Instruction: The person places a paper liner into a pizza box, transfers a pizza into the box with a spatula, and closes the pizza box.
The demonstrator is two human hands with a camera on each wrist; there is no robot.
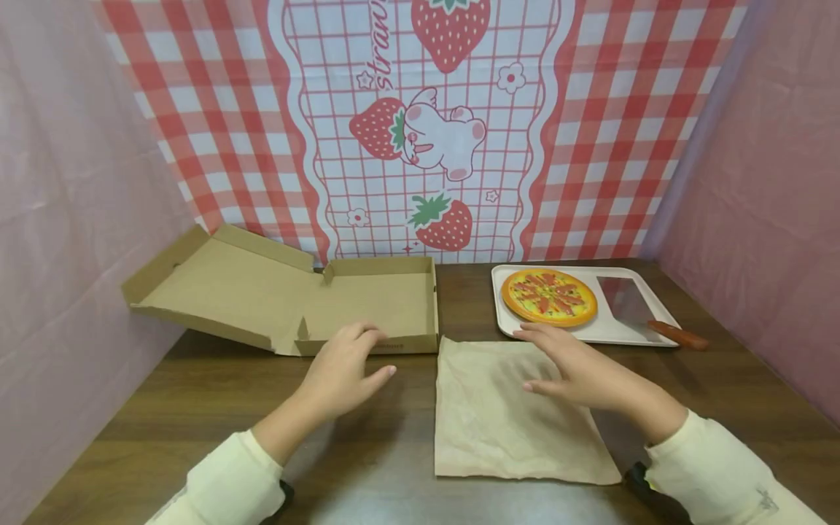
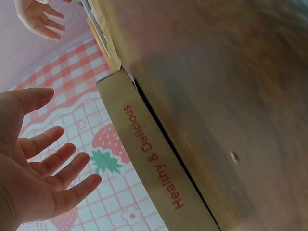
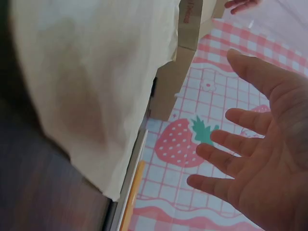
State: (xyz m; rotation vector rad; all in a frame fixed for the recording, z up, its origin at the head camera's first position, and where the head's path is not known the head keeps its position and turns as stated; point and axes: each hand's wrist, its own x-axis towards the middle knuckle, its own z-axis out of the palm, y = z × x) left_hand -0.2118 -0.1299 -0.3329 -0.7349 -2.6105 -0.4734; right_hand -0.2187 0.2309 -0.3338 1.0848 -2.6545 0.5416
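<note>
In the head view my left hand (image 1: pixel 341 372) hovers palm down by the front wall of an open cardboard pizza box (image 1: pixel 367 306), fingers spread and holding nothing. The box's lid (image 1: pixel 230 288) lies folded back to the left. My right hand (image 1: pixel 580 368) is held above a sheet of brown paper (image 1: pixel 505 423), its fingers loosely extended and nothing in them. Just beyond it a pizza (image 1: pixel 550 297) with red toppings sits on a white tray (image 1: pixel 505 321). In the left wrist view, the box wall (image 2: pixel 151 159) reads "Healthy & Delicious".
A broad-bladed cutter (image 1: pixel 623 299) rests on the tray's right part, its wooden handle (image 1: pixel 679 334) sticking out over the front rim. All of it is on a dark wooden table (image 1: pixel 367 481). A checked strawberry cloth (image 1: pixel 420 146) hangs behind, with pink curtains on both sides.
</note>
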